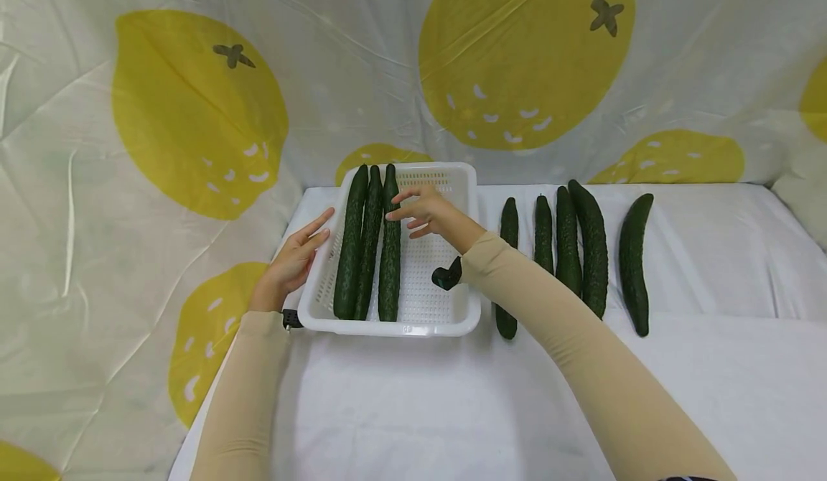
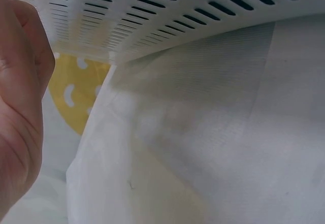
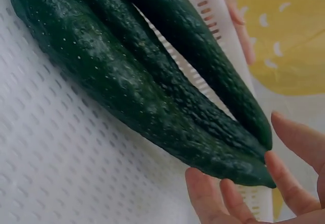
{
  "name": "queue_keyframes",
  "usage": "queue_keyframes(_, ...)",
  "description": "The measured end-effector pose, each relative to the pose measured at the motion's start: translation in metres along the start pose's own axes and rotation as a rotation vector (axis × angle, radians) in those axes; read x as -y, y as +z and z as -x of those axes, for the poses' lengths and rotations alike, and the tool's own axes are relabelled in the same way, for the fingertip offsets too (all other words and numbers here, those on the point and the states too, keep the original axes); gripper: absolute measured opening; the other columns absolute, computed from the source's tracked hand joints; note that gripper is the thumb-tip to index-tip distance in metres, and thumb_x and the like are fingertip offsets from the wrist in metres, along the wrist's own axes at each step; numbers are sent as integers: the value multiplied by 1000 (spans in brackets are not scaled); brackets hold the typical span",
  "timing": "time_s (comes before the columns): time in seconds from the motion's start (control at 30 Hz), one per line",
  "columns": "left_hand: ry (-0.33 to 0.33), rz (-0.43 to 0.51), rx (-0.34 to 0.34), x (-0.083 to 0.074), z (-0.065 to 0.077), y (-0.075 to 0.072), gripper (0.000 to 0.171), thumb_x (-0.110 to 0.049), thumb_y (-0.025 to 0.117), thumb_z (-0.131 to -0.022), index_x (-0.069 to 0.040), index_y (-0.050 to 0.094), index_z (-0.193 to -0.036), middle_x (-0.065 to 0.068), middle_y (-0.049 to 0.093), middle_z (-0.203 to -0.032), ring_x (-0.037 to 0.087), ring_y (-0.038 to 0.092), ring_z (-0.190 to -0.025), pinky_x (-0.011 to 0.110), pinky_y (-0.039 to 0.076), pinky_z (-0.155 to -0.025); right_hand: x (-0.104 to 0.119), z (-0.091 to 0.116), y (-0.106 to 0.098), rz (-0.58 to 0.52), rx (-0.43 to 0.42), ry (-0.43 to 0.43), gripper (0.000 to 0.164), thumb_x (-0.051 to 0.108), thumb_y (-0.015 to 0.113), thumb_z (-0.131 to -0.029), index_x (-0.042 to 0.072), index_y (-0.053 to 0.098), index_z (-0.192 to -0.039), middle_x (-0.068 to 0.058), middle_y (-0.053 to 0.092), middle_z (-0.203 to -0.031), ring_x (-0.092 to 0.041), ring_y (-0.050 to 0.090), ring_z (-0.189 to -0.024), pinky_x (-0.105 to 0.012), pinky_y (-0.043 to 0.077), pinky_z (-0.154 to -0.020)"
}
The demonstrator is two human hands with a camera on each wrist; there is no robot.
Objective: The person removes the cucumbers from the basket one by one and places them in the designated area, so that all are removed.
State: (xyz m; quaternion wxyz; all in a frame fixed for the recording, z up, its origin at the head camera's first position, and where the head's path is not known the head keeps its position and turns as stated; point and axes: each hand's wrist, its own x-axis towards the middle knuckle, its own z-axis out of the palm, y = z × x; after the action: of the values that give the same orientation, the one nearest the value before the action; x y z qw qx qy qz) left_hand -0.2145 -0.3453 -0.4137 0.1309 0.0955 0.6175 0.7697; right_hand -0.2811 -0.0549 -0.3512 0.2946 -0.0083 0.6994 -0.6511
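Note:
A white perforated plastic basket (image 1: 426, 280) holds three long green cucumbers side by side in its left half. My right hand (image 1: 436, 215) hovers over the upper part of the rightmost one, a bumpy cucumber (image 1: 390, 273), with fingers spread and loosely bent. In the right wrist view, its fingers (image 3: 203, 196) lie right at the tip of the nearest cucumber (image 3: 117, 87), not wrapped round it. My left hand (image 1: 292, 260) is at the basket's left side, fingers extended along the rim. The left wrist view shows that hand (image 2: 18, 97) beside the slotted basket wall (image 2: 147, 13).
Right of the basket, several more cucumbers (image 1: 596, 251) lie lengthwise on the white-covered table (image 1: 413, 402), partly behind my right forearm. One curved cucumber (image 1: 635, 265) lies farthest right. A lemon-print curtain (image 1: 362, 72) hangs behind and at the left.

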Motion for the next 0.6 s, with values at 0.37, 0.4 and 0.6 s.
queue_keyframes(0.37, 11, -10, 4, 2, 0, 0, 52, -8, 38, -109, -17, 27, -159, 4, 59, -129, 15, 65, -101, 27, 58, -77, -12, -10, 13, -35, 0, -5, 48, -2, 75, -87, 8, 60, -131, -10, 14, -165, -50, 40, -132, -58, 46, -99)
queue_keyframes(0.4, 13, -14, 6, 2, 0, 0, 52, -8, 38, -109, -16, 26, -159, 4, 59, -129, 14, 65, -101, 27, 57, -78, -12, -11, 13, -38, -4, -3, 48, -3, 75, -87, 8, 61, -131, -10, 14, -165, -50, 40, -132, -58, 46, -99)
queue_keyframes(0.6, 13, -20, 7, 3, -1, -1, 53, -8, 36, -109, -15, 23, -160, 3, 58, -132, 14, 63, -105, 27, 57, -80, -16, -17, 13, -71, -13, 7, 46, -10, 71, -87, 5, 61, -129, -10, 16, -164, -51, 46, -126, -57, 47, -98)
